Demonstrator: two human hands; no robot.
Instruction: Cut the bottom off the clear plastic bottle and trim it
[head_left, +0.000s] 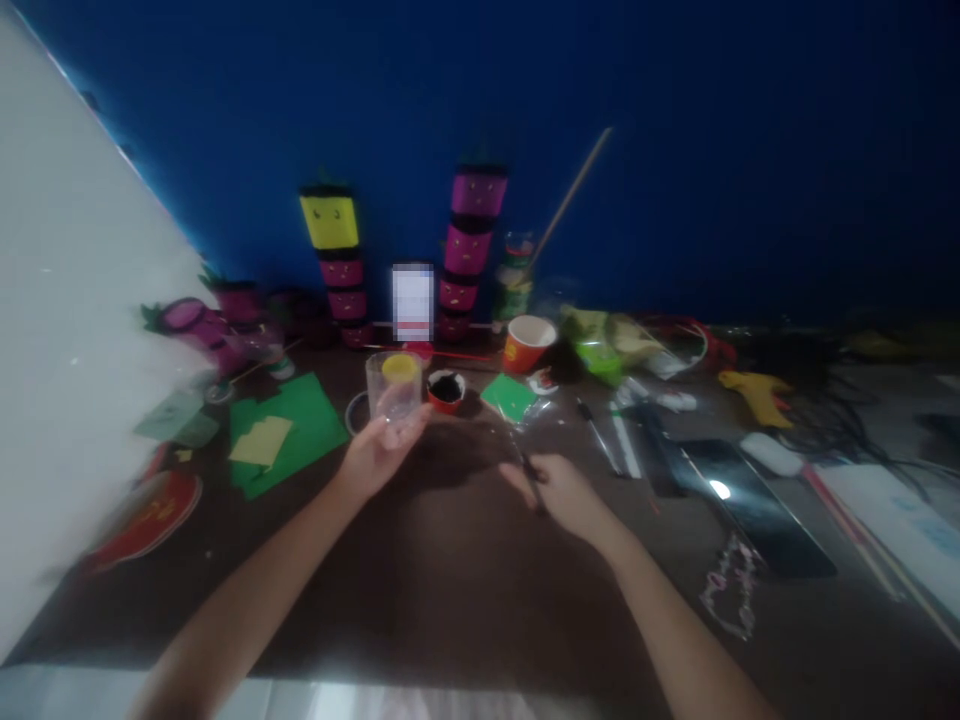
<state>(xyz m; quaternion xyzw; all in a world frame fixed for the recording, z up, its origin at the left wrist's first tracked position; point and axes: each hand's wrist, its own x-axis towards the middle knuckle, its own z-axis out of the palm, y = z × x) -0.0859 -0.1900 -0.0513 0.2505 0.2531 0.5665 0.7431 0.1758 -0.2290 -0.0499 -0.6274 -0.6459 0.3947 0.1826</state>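
Note:
My left hand (394,435) is closed around the lower part of a clear plastic cup (381,375), raised over the table. A round yellow thing (401,368) shows at the cup; whether it is inside or behind I cannot tell. In my right hand (559,490) is a slim dark tool (532,468) with a thin tip pointing away from me; blur hides its exact kind. Just right of the clear cup stands a small red pot (448,403) with something black in it. Beyond my right hand lies a green paper square (510,397).
Stacked purple cups with drawn faces (466,245) and a yellow-topped stack (330,222) stand by the blue wall (675,130). Green paper (300,450) lies left; a red-orange paper cup (525,350) stands behind. On the right are a pen (600,437), a dark tablet (765,510) and a yellow glue gun (757,397).

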